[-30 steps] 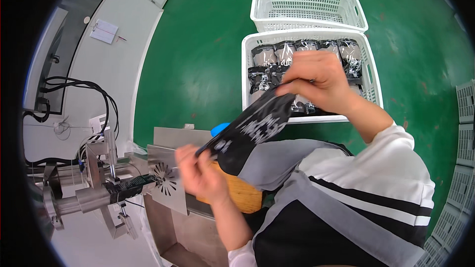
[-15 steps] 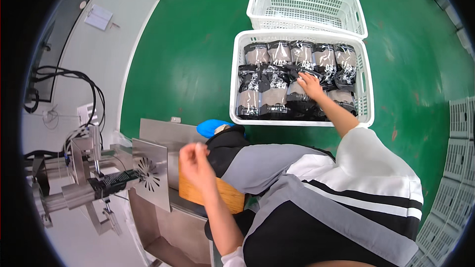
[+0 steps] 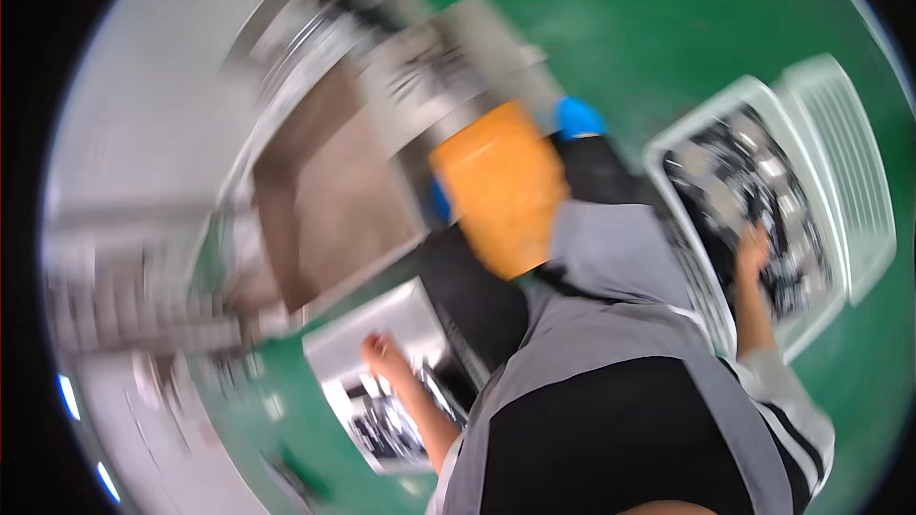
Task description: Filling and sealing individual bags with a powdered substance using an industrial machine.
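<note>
Motion smears much of this moment. My right hand (image 3: 752, 250) lies over the black pouches (image 3: 723, 200) in a white plastic basket (image 3: 828, 329) at the right. Its fingers look stretched out on the pouches, with no clear grip on one. At the lower left, my left hand (image 3: 384, 357) hovers over a shiny metal tray (image 3: 345, 336). Dark packages (image 3: 386, 427) lie in that tray, just below the hand. The left fingers seem partly curled, but blur hides their hold.
A second white basket (image 3: 849, 172) stands beyond the filled one. Between my legs is an orange-yellow seat or block (image 3: 501, 191). A metal bin (image 3: 339, 200) and a blurred machine (image 3: 420, 67) are to the left. A blue shoe cover (image 3: 579, 118) is on my foot.
The view has swung left, bringing in the metal tray with dark packages. My left hand has moved from beside the machine to over this tray. My right hand stays at the pouches.
</note>
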Available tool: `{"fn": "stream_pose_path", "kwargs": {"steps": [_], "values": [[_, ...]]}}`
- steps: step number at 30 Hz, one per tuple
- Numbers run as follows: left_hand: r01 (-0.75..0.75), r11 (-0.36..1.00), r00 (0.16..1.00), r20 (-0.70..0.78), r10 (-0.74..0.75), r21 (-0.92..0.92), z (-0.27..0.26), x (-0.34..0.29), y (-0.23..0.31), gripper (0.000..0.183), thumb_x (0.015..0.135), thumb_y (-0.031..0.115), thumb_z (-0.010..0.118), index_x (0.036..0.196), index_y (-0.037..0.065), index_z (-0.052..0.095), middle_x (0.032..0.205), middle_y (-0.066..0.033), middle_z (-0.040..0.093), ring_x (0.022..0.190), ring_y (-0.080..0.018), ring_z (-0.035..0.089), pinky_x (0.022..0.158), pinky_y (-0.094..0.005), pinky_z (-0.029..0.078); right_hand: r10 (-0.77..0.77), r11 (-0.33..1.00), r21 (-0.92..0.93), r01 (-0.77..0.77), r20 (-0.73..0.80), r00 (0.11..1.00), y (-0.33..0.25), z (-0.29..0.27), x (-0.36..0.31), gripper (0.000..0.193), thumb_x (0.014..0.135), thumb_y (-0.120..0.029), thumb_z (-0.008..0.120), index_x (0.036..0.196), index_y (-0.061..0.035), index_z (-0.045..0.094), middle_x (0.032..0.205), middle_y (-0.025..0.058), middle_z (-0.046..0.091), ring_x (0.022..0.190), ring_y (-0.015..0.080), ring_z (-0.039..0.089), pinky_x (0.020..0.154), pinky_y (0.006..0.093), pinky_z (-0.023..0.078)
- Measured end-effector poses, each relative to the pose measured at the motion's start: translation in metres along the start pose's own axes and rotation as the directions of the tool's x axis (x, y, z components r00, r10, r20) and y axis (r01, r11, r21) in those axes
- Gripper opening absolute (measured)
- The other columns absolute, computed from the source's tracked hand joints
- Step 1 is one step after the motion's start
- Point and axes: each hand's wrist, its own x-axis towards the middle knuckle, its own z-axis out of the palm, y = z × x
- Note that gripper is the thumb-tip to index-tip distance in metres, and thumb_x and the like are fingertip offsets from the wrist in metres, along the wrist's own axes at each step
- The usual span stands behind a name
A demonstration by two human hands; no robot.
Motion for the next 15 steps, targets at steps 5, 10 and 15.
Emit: {"fn": "stream_pose_path", "kwargs": {"steps": [5,10,15], "values": [[0.204,0.726,0.91,0.146,-0.388,0.657,-0.03,-0.111,-0.035,0.072,0.075,0.037,0.072,0.123,-0.008,0.043,0.126,-0.0243,0.048,0.118,-0.0377,0.046,0.095,-0.0434,0.041,-0.465,0.822,-0.288,0.492,0.162,0.871,-0.198,0.061,-0.005,0.028,0.087,-0.012,0.055,0.111,0.0011,0.061,0.123,0.0218,0.055,0.108,0.0338,0.056,0.095,0.0386,0.042],[0.18,0.844,0.961,0.094,-0.261,0.505,-0.037,-0.153,-0.038,0.021,0.083,0.017,0.061,0.09,-0.004,0.059,0.101,-0.0217,0.059,0.096,-0.0363,0.057,0.082,-0.0407,0.046,-0.449,0.886,0.291,0.361,0.34,0.827,-0.39,0.105,0.005,0.026,0.094,-0.011,0.048,0.113,-0.0009,0.062,0.106,0.0113,0.066,0.095,0.0169,0.062,0.084,0.0279,0.045],[0.334,0.813,0.924,0.003,-0.382,0.476,-0.064,-0.152,-0.019,0.022,0.085,0.017,0.059,0.07,0.0,0.058,0.076,-0.0186,0.061,0.072,-0.0367,0.06,0.065,-0.0454,0.048,-0.633,0.713,0.577,0.399,0.284,0.72,-0.504,0.127,-0.033,0.022,0.094,-0.008,0.049,0.108,0.0019,0.063,0.101,0.0093,0.066,0.084,0.0123,0.061,0.078,0.0244,0.047]]}}
